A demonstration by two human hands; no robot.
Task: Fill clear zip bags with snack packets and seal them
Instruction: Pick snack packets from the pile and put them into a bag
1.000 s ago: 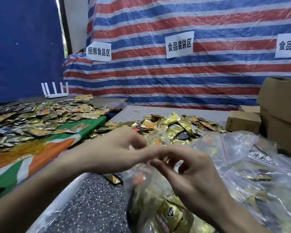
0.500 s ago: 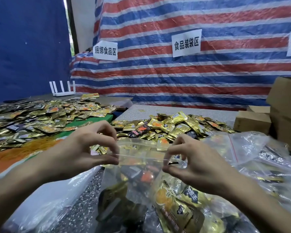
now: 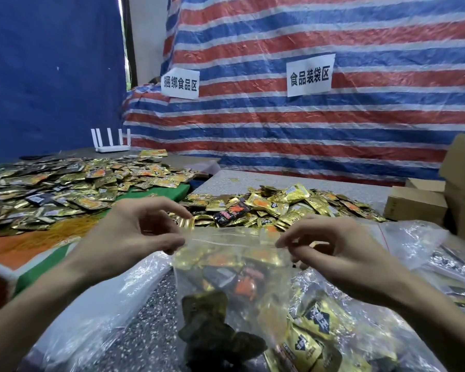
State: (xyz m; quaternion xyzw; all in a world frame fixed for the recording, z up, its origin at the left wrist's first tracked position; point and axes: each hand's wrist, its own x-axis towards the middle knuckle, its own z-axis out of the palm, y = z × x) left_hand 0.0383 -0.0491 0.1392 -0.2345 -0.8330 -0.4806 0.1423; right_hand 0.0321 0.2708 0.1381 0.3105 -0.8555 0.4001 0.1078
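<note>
A clear plastic zip bag [image 3: 234,267] stuffed with gold and orange foil snack packets [image 3: 304,342] hangs near the viewer, between the two hands and above the grey speckled table [image 3: 151,318]. The left hand [image 3: 129,234] pinches the left end of the bag's zip strip between thumb and forefinger, and the right hand [image 3: 338,253] pinches the right end, with the strip stretched straight between them. Just beyond the bag lies a heap of loose gold foil packets [image 3: 277,208], with crinkled clear bags [image 3: 440,253] to the right.

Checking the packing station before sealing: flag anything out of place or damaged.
Nothing spilled or torn shows. The zip bag, pinched at its top corners by the left hand and right hand, looks intact. Only oddity: a white router behind the loose packets, far left.
</note>
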